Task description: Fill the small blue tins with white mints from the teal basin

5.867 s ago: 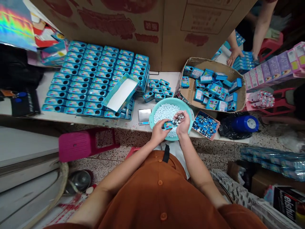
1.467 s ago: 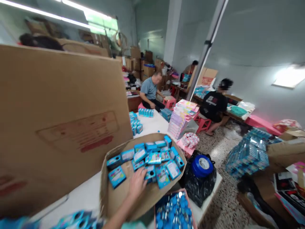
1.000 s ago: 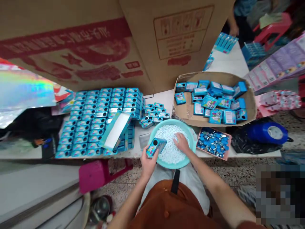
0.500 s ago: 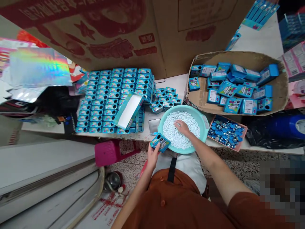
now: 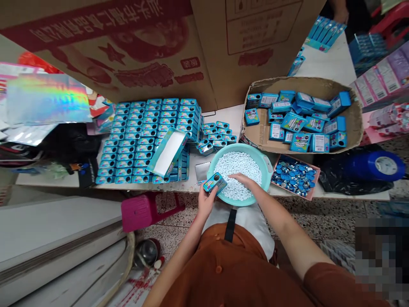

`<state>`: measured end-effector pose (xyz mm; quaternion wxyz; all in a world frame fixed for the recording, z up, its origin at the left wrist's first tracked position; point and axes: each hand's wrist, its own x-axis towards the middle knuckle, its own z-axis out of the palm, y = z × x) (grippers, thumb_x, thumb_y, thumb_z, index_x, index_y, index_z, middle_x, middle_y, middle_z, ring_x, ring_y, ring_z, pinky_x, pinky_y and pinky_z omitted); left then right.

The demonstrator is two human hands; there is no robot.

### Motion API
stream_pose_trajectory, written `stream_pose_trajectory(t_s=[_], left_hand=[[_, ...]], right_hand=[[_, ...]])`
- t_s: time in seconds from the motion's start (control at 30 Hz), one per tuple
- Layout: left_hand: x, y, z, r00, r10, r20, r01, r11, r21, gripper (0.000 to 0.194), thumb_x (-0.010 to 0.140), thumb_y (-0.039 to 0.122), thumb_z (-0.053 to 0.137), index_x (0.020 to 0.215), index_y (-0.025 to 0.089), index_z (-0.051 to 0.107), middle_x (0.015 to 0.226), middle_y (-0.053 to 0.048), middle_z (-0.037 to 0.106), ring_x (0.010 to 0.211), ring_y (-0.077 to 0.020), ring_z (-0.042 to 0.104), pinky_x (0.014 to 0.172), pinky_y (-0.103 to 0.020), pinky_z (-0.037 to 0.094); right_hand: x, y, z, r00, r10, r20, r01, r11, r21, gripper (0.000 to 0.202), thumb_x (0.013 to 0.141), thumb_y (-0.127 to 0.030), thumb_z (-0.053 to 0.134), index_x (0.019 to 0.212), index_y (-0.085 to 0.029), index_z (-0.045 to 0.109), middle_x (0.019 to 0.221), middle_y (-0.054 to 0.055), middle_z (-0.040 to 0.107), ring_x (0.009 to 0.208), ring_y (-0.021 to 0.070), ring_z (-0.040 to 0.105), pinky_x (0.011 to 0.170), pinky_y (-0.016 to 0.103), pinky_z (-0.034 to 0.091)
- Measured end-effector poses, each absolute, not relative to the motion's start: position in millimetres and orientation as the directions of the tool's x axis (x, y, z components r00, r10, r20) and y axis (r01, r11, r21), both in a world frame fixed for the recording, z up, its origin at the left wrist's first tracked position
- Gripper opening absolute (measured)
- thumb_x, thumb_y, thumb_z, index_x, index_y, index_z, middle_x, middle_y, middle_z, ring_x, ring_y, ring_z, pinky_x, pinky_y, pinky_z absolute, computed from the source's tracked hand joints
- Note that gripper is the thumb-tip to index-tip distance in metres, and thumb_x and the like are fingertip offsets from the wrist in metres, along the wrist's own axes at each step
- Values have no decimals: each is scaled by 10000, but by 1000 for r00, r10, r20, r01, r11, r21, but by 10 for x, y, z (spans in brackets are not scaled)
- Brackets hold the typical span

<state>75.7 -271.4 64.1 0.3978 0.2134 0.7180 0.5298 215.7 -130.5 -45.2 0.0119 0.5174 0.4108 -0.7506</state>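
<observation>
My left hand [image 5: 207, 201] grips a small blue printed box [image 5: 215, 183] with a round dark hole in its face, tilted over the near left rim of a turquoise plastic basin [image 5: 266, 181]. White pellet-like sweets [image 5: 243, 162] fill the basin. My right hand [image 5: 243, 180] hovers low over them, fingers pressed together and pointing at the box; whatever they hold is hidden. A pink tray [image 5: 311, 192] of blue-and-silver round caps [image 5: 292, 175] stands right of the basin. Left of it lies a small metal tin piece [image 5: 202, 171].
Rows of blue boxes [image 5: 134, 140] are stacked at left, an open display carton [image 5: 168, 153] on top. A cut-down cardboard box [image 5: 255, 140] holds loose blue boxes. A large carton [image 5: 143, 51] walls the back. Pink stool [image 5: 137, 212] below; another person's hand [image 5: 341, 15] at far right.
My right hand has drawn left and nearer through the sweets toward the box, its fingers closing together. The left hand's box has risen slightly over the basin rim. The view has shifted.
</observation>
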Motion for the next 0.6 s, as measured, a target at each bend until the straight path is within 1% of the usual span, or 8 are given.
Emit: stream_pose_trajectory(t_s=[0.03, 0.1, 0.17, 0.2, 0.27, 0.37, 0.5, 0.6], left_hand=[[763, -2703, 643, -584, 734, -347, -114, 349, 930, 431, 738, 410, 674, 1070, 187, 514, 1004, -52, 627, 934, -168, 605, 862, -293, 482], [776, -2683, 642, -560, 752, -347, -107, 350, 931, 437, 740, 411, 674, 1082, 193, 511, 1009, -48, 629, 930, -168, 604, 855, -295, 479], [787, -2668, 631, -542, 771, -334, -68, 356, 932, 435, 737, 408, 679, 1085, 200, 521, 1014, -44, 633, 937, -172, 602, 857, -294, 471], [791, -2662, 623, -535, 780, -323, -36, 361, 932, 434, 734, 405, 684, 1086, 204, 530, 1020, -44, 634, 944, -175, 601, 860, -295, 466], [797, -2652, 606, -520, 799, -302, 30, 371, 928, 429, 732, 399, 688, 1089, 210, 546, 1031, -44, 635, 955, -183, 601, 866, -300, 460], [805, -2632, 593, -469, 837, -282, 106, 370, 923, 418, 747, 388, 676, 1109, 219, 554, 1054, -50, 636, 982, -199, 602, 878, -317, 458], [828, -2584, 616, -387, 899, -205, 252, 317, 914, 384, 766, 357, 659, 1116, 224, 577, 1135, -64, 621, 1078, -223, 572, 956, -356, 427], [865, -2540, 638, -309, 944, -118, 356, 230, 906, 351, 782, 319, 641, 1118, 232, 586, 1162, -66, 613, 1113, -224, 552, 976, -366, 419]], right_hand=[[2152, -1307, -426, -430, 364, -826, 422, -728, -541, 320, 613, -460, 734, 784, -196, 675, 817, 31, 702, 795, 206, 600, 806, 354, 450], [2154, -1311, -392, -400, 219, -890, 350, -861, -369, 269, 671, -430, 704, 796, -197, 650, 758, 35, 691, 722, 190, 612, 743, 338, 476], [2167, -1315, -364, -462, 114, -880, 189, -956, -223, 214, 766, -399, 611, 766, -185, 611, 641, 19, 652, 588, 154, 590, 631, 292, 490], [2177, -1317, -342, -514, 109, -851, 82, -981, -175, 209, 804, -380, 560, 749, -180, 589, 595, 8, 628, 532, 138, 569, 569, 264, 481], [2200, -1320, -268, -592, 167, -788, -129, -985, -111, 222, 845, -355, 491, 723, -177, 545, 547, -7, 591, 465, 118, 534, 459, 217, 438], [2245, -1311, -65, -593, 286, -753, -362, -930, -68, 255, 863, -382, 452, 715, -180, 504, 545, -11, 575, 442, 107, 516, 383, 188, 393], [2313, -1280, 301, -543, 473, -694, -599, -797, -74, 223, 856, -378, 473, 721, -202, 483, 576, -35, 566, 473, 90, 514, 411, 173, 418], [2331, -1269, 553, -504, 584, -637, -691, -714, -108, 213, 863, -361, 464, 709, -215, 465, 596, -47, 560, 492, 86, 515, 435, 178, 431]])
